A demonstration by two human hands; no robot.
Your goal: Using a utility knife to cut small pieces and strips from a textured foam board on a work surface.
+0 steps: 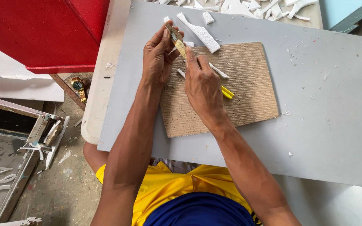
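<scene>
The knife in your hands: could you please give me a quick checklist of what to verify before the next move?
1. Left hand holds the knife firmly by its upper end: ok.
2. Right hand touches the knife lower down: ok.
3. Blade out or retracted: cannot tell, fingers hide it.
4. Cardboard mat lies flat on the grey board: ok.
5. Yellow tool lies half hidden under the right hand: not ok.
6. White foam piece rests clear of both hands: ok.
</scene>
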